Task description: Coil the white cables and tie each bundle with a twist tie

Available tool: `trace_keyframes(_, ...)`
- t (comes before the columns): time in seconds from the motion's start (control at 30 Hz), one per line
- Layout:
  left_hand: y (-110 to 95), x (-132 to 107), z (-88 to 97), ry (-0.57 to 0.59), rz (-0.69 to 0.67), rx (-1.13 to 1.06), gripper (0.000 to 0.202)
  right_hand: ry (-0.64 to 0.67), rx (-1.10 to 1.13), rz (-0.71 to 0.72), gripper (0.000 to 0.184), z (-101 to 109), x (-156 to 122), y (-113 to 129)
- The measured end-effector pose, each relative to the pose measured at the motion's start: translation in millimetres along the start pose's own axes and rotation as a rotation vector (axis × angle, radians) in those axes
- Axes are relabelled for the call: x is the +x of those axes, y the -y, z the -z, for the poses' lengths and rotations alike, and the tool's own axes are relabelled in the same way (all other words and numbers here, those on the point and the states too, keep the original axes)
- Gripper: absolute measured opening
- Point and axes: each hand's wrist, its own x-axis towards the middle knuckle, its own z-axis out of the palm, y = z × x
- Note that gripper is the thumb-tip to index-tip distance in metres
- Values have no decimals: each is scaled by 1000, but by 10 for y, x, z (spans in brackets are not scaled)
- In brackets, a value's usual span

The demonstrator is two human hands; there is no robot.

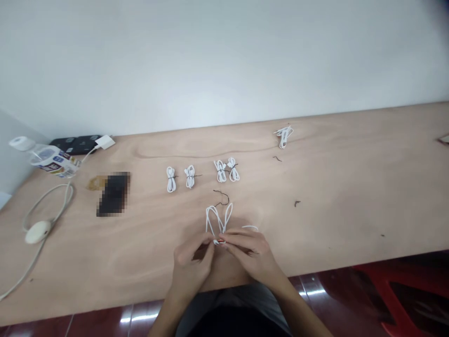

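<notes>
Head view: our left hand (194,256) and right hand (251,248) both pinch the white cable (223,228) in a fingertip grip; we should press lightly, keeping its far loops (211,206) untangled.

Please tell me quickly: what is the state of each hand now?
Left hand: closed, pinching the white cable.
Right hand: closed, pinching the white cable beside the left hand.

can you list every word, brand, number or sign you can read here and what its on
No text can be read for certain.
Bottle: printed label, too blurred to read.
Black devices: small pale marks, too small to read.
Dark pixelated patch: nothing can be read there.
White cable in the hands: no readable print.
</notes>
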Motion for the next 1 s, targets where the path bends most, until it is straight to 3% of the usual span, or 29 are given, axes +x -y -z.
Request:
trace_keyframes(0.2,-7,0,-5,-5,6,9,11,-1,15,-35,25,-6,-15,-4)
trace_keyframes(0.27,-4,-6,-3,-54,21,9,11,-52,44,-55,24,8,-46,3)
trace_keyframes(0.47,13,-63,99,-268,155,31,18,-559,71,-291,26,160,-171,-7)
trace_keyframes(0.53,9,-64,159,-312,156,70,15,-635,16,-358,30,237,-170,-40)
trace_keyframes(0.8,13,142,222,-177,121,266,19,-482,-425,-406,35,577,21,-308)
trace_keyframes(1.0,-35,214,84,-21,153,509,26,-319,-365,-445,33,689,181,-304)
